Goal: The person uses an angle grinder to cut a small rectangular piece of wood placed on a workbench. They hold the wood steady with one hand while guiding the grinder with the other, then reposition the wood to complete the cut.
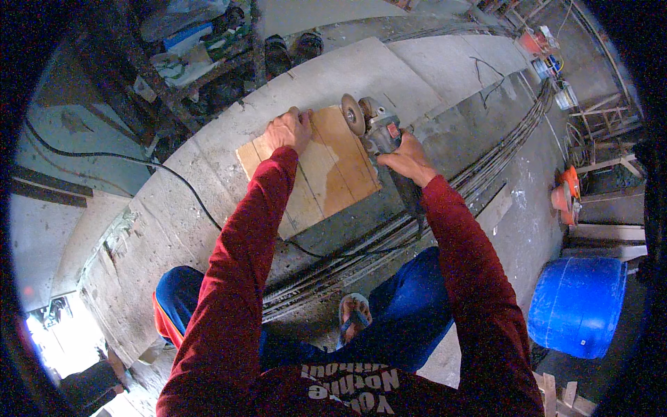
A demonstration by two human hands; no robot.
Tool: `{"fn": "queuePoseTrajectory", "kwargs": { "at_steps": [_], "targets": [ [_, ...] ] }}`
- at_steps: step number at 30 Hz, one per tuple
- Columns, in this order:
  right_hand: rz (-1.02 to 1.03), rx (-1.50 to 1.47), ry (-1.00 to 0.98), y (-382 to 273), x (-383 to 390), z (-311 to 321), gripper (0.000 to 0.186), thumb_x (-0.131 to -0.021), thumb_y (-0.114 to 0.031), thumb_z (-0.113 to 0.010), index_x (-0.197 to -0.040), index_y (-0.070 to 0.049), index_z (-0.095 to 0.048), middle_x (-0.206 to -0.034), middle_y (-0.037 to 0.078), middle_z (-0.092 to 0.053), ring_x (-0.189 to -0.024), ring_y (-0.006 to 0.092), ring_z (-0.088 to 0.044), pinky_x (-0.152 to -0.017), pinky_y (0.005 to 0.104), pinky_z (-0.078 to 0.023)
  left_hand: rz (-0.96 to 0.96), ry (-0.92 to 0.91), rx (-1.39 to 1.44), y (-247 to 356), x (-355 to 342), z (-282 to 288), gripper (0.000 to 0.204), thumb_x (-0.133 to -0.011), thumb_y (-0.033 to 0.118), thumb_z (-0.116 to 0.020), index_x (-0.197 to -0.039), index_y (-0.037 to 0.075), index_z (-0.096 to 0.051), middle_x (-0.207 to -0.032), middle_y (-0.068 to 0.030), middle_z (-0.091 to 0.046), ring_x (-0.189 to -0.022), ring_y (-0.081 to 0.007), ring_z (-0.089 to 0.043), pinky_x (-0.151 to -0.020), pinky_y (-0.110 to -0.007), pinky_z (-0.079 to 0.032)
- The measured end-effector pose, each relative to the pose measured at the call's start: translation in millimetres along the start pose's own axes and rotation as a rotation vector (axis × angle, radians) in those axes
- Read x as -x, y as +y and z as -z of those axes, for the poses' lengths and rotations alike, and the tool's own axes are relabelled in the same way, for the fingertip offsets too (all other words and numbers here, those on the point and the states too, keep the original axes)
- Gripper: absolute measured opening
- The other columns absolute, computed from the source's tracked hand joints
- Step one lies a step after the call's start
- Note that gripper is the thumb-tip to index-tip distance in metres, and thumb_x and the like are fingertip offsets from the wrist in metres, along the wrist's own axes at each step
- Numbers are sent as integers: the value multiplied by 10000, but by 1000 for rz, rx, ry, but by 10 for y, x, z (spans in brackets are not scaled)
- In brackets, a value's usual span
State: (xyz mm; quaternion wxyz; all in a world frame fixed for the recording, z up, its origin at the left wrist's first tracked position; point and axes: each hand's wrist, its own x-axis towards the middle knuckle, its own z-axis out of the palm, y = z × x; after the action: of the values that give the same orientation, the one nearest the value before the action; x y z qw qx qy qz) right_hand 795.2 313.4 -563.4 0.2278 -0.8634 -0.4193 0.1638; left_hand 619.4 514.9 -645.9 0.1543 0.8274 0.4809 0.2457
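Observation:
My left hand grips the upper edge of a square wooden board with faint lines across it, which lies tilted on a pale concrete slab. My right hand is closed on a grey angle grinder at the board's right side. The grinder's round disc faces left, at the upper right corner of the board; I cannot tell whether they touch. A black cord runs in from the left toward the lower side of the board.
Long thin rods run diagonally below the board and past my sandalled foot. A blue barrel stands at right, with orange and red containers above it. A cluttered rack and dark footwear are at the top left.

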Motion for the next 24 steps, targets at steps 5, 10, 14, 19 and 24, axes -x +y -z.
{"fn": "queuePoseTrajectory", "kwargs": {
  "at_steps": [5,10,14,19,24],
  "targets": [
    [-4,11,-40,25,8,15,552,-593,-235,-757,-1055,18,-592,-960,170,-666,-903,324,-640,-838,379,-501,4,-12,1,27,11,57,404,-903,440,-559,-868,54,-672,-828,-227,-689,-794,-413,-672,-736,-504,-522],
    [10,-3,-23,45,6,1,533,-587,-229,-764,-1032,9,-594,-942,160,-667,-875,311,-639,-816,373,-502,16,-21,0,48,18,84,400,-903,437,-558,-882,56,-678,-833,-224,-690,-799,-414,-672,-740,-504,-523],
    [22,3,-29,77,-4,-21,522,-588,-228,-766,-1024,6,-599,-937,151,-670,-867,310,-641,-808,374,-504,23,-45,-3,47,8,89,398,-905,438,-556,-893,62,-684,-849,-217,-694,-816,-406,-674,-763,-496,-523],
    [31,1,14,113,0,-55,502,-595,-227,-761,-1013,5,-606,-922,153,-670,-865,310,-645,-800,378,-504,30,-55,-8,50,11,90,394,-907,437,-556,-892,65,-686,-858,-205,-699,-826,-394,-676,-772,-491,-522],
    [3,15,-57,140,-43,-45,582,-597,-279,-770,-1060,26,-592,-983,189,-659,-921,337,-645,-829,393,-509,9,-50,-7,50,9,106,386,-906,429,-562,-883,63,-685,-858,-203,-698,-826,-387,-678,-768,-487,-524]
  ]
}}
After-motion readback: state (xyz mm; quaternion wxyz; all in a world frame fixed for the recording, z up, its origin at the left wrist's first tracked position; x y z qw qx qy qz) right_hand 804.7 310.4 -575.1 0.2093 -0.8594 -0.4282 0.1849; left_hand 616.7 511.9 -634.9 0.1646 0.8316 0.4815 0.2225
